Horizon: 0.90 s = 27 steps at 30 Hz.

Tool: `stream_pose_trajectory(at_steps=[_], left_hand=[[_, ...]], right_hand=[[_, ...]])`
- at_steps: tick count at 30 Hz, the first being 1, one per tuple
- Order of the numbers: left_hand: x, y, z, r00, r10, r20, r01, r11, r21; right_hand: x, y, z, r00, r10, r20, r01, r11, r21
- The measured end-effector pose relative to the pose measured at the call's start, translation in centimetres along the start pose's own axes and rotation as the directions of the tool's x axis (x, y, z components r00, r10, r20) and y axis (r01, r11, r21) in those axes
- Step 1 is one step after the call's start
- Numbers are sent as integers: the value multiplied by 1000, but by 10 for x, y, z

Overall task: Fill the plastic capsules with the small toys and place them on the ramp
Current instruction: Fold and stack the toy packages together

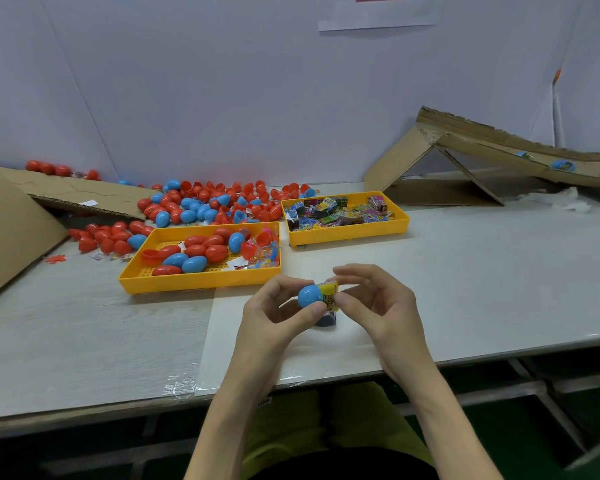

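Now, from my head camera, I hold both hands together just above the near edge of the white table point(482, 271). My left hand point(274, 313) grips a blue capsule half point(309, 295), thumb below and fingers curled over its top. My right hand point(378, 306) pinches a small yellow toy packet point(329, 294) between thumb and forefinger, its other fingers loosely spread above. The packet sits at the open mouth of the capsule half, partly inside it. Something dark lies under my hands; I cannot tell what it is.

Just beyond my left hand stands a yellow tray point(194, 282) with closed red and blue capsules and a few bright loose toys at its right end. To its right, a second yellow tray point(347, 235) holds many wrapped toy packets. Behind both trays a loose pile of capsules point(201, 202), mostly red with some blue, spreads along the wall and under a flat cardboard sheet point(14, 220) on the left.

At the far right the cardboard ramp point(499, 150) slopes down to the right, with a filled capsule point(563, 165) lying on it.
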<state>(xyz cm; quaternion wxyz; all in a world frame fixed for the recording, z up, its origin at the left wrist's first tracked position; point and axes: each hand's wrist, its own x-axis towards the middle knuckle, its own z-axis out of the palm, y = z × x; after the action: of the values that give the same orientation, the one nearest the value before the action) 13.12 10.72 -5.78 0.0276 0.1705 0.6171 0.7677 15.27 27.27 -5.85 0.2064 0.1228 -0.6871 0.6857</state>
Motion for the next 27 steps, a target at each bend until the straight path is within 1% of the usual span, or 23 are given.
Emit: stream_pose_trajectory(at_steps=[2, 4, 10, 15, 17, 21, 27], left_hand=[[0, 0, 0, 1000, -3, -6, 3, 1000, 7], [0, 1, 1, 1000, 0, -5, 0, 1000, -6], [-1, 1, 2, 999, 12, -45, -13, 1000, -10], [0, 1, 1, 998, 21, -58, -21, 1000, 2], [0, 1, 1, 998, 28, -48, -28, 1000, 14], [-1, 1, 1, 998, 32, -51, -31, 999, 27], [-2, 1, 2, 999, 29, -31, -27, 998, 64]], right_hand=[[0, 1, 1, 999, -18, -38, 16, 999, -49], [0, 3, 1, 997, -31, -70, 27, 998, -53], [1, 2, 1, 999, -9, -48, 8, 999, -33], [0, 1, -1, 1000, -8, -16, 9, 1000, 26], [0, 2, -3, 1000, 16, -13, -15, 998, 61], [1, 4, -3, 998, 63, 3, -63, 996, 59], [2, 1, -4, 996, 87, 37, -93, 980, 176]])
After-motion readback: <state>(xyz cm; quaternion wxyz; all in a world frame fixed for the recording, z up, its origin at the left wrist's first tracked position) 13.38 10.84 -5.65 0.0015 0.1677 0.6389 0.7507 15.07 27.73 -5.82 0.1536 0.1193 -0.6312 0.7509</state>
